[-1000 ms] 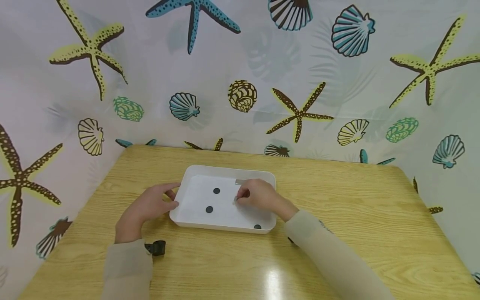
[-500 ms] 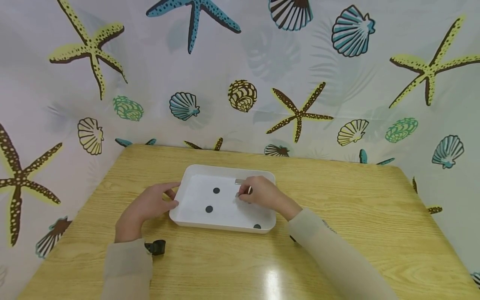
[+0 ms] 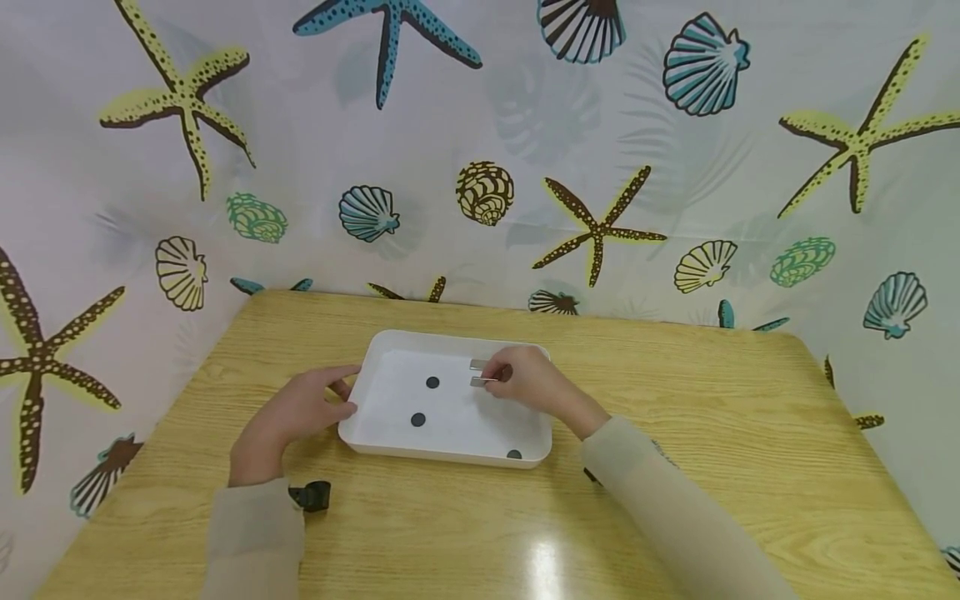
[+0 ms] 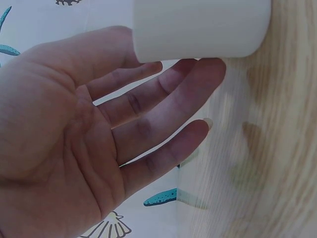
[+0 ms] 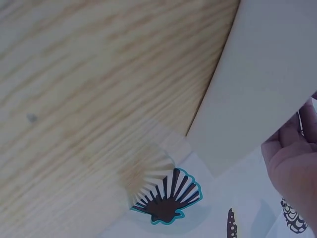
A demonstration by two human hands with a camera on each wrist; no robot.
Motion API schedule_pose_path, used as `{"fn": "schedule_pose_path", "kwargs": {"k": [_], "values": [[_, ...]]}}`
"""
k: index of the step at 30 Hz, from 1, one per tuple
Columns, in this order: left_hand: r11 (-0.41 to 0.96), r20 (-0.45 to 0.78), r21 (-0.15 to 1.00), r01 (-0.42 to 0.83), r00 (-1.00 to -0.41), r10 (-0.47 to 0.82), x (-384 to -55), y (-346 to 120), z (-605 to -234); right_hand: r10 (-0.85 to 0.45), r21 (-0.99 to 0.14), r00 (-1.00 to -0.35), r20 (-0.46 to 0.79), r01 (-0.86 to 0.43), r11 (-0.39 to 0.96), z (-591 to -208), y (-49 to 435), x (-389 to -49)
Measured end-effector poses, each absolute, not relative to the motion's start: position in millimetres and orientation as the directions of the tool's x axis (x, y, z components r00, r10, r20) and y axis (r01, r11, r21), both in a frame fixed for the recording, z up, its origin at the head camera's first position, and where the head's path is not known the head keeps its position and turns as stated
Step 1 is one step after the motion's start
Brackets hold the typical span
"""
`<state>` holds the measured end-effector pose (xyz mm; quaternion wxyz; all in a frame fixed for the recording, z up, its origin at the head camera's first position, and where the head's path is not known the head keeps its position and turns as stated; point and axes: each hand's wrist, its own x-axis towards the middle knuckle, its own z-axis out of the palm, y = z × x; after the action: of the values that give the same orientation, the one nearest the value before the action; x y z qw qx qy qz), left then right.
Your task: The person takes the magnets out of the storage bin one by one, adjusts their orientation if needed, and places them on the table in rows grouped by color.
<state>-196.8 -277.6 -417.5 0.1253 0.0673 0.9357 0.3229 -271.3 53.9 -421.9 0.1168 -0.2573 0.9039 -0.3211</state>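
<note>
A shallow white tray (image 3: pixel 442 455) stands on the wooden table. My left hand (image 3: pixel 296 408) rests at its left end, thumb and fingers spread; in the left wrist view the fingertips (image 4: pixel 210 72) meet the tray wall with fingers loosely extended. Inside the tray, my right hand (image 3: pixel 525 382) pinches a small flat silver strip (image 3: pixel 477 382) between thumb and fingers. Just behind it lies a second silver strip (image 3: pixel 477 364). In the right wrist view the tray wall (image 5: pixel 247 99) hides most of the right fingers.
Three dark round discs lie in the tray: one disc (image 3: pixel 432 382) towards the back, another disc (image 3: pixel 418 419) nearer the front, and a third disc (image 3: pixel 513 455) by the front right wall. A patterned curtain (image 3: pixel 450 250) hangs behind the table (image 3: pixel 675 400).
My right hand has moved slightly backward and right in the tray with the silver strip, which now shows flatter beside the other strip. The left hand has stayed at the tray's left end.
</note>
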Motion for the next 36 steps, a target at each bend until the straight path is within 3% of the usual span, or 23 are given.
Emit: {"fn": "schedule_pose_path", "kwargs": {"k": [21,36], "values": [[0.789,-0.206,0.614,0.023,-0.96,0.189,-197,-276,-419,-0.525,-0.667,-0.847,0.084,-0.439,0.602,-410,66,-273],[0.777,-0.205,0.628,0.027,-0.958,0.199,-198,-277,-418,-0.481,-0.689,-0.875,0.06,-0.385,0.614,-397,92,-275]]}}
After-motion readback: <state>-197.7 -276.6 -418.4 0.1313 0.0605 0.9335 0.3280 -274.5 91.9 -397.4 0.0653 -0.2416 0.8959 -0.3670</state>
